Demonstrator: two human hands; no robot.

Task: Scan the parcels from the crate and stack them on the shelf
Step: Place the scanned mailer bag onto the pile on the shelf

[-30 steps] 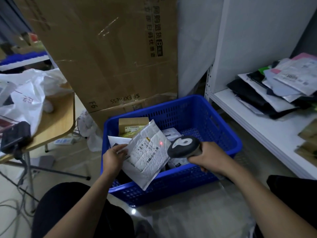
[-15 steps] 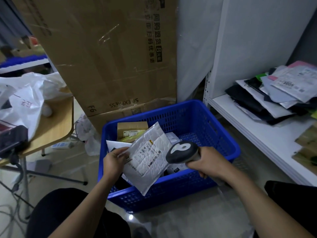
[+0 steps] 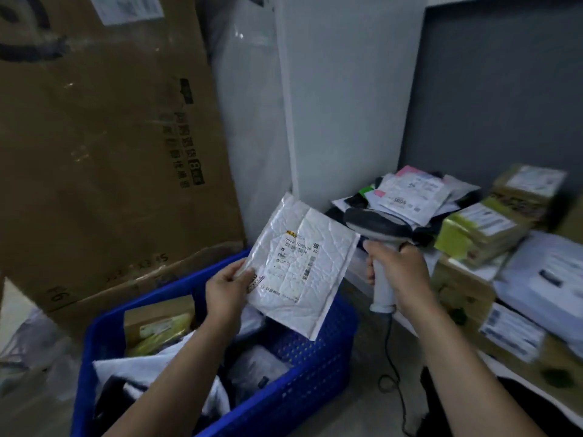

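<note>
**Person holds a padded parcel above a blue crate, scanner in the other hand**

Head view: Seen from the person's own eyes, looking down at both forearms. The left hand (image 3: 227,287) pinches the lower left edge of a white padded parcel (image 3: 303,263), thumb on its front. The parcel is held up in the air over the far right part of the crate, tilted, with its printed label facing the camera.

The right hand (image 3: 400,272) is wrapped round the pale handle of a scanner (image 3: 375,228). The scanner's dark head sits just beside the parcel's upper right edge. A thin cable (image 3: 394,357) hangs from the handle to the floor.

The blue crate (image 3: 299,373) stands on the floor below the hands. It holds more parcels, among them a small brown box (image 3: 154,320) with yellow tape.

To the right is a white shelf (image 3: 347,121). On it lie a loose pile of flat mail bags (image 3: 410,193) and, nearer the right edge, stacked cardboard boxes (image 3: 482,228), blurred. A large brown carton (image 3: 110,152) stands behind the crate.
</note>
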